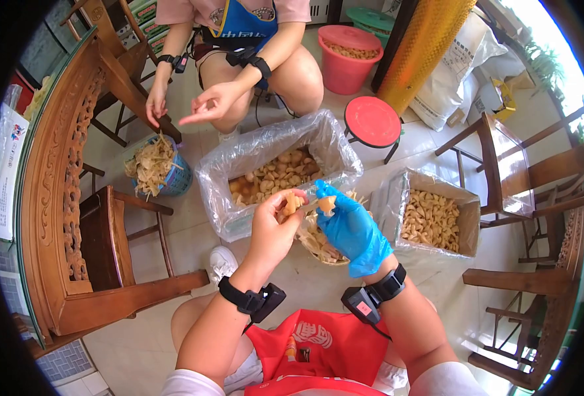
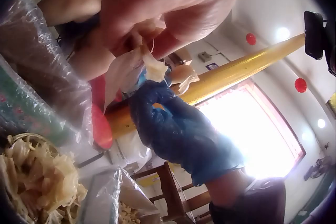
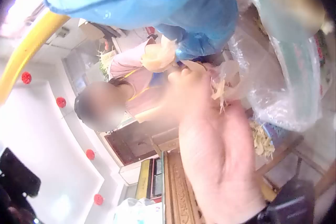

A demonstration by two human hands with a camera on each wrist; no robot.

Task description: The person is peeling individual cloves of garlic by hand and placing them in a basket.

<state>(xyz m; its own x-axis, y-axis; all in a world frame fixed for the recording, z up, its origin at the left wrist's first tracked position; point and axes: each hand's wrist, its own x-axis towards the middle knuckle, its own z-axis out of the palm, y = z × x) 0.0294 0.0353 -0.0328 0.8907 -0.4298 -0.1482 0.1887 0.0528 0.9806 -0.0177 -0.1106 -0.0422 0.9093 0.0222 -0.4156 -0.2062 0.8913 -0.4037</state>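
Observation:
Over a basket of papery peelings (image 1: 319,245), both hands work close together. The bare left hand (image 1: 273,224) pinches a small tan piece (image 1: 293,202) with thin peel on it; its exact kind cannot be told. In a blue glove, the right hand (image 1: 352,234) pinches another pale orange-tan piece (image 1: 327,204), also seen rounded and smooth in the right wrist view (image 3: 159,57). A whitish strip of peel (image 1: 310,205) spans the space between the two hands. Pale loose peel (image 2: 125,73) hangs below the left fingers in the left wrist view.
Ahead stands a plastic-lined bin (image 1: 213,188) of tan pieces; a lined box (image 1: 474,221) of similar pieces is right. A blue bucket (image 1: 176,178) of peelings stands left. Another person (image 1: 252,53) sits opposite, near a red stool (image 1: 373,121). Wooden chairs (image 1: 117,244) flank both sides.

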